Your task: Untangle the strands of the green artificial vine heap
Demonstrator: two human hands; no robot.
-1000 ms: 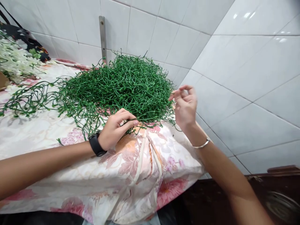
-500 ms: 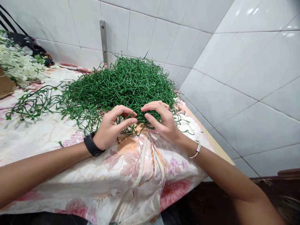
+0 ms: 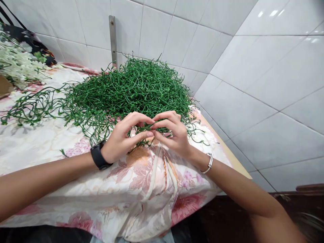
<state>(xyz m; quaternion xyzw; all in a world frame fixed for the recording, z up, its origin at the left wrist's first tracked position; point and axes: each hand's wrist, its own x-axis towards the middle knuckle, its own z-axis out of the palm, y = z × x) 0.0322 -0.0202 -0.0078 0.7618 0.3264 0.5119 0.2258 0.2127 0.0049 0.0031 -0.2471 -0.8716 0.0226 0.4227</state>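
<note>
A big heap of thin green plastic stems point(image 3: 131, 89) lies on a table under a floral cloth point(image 3: 76, 175). My left hand point(image 3: 121, 138), with a black watch on the wrist, pinches a green stem at the heap's near edge. My right hand point(image 3: 172, 133), a silver bangle on its wrist, meets it fingertip to fingertip and pinches the same small bunch of stems. Both hands rest close to the table's front corner.
White artificial flowers point(image 3: 15, 65) lie at the far left beside a dark patterned bag point(image 3: 32, 47). More loose green stems point(image 3: 30, 108) trail left. White tiled walls close in behind and to the right. A metal strip point(image 3: 113, 37) runs up the back wall.
My right hand came down from the heap's right side, where it was raised, to the near edge and joined my left hand's fingertips. My left hand stayed almost in place.
</note>
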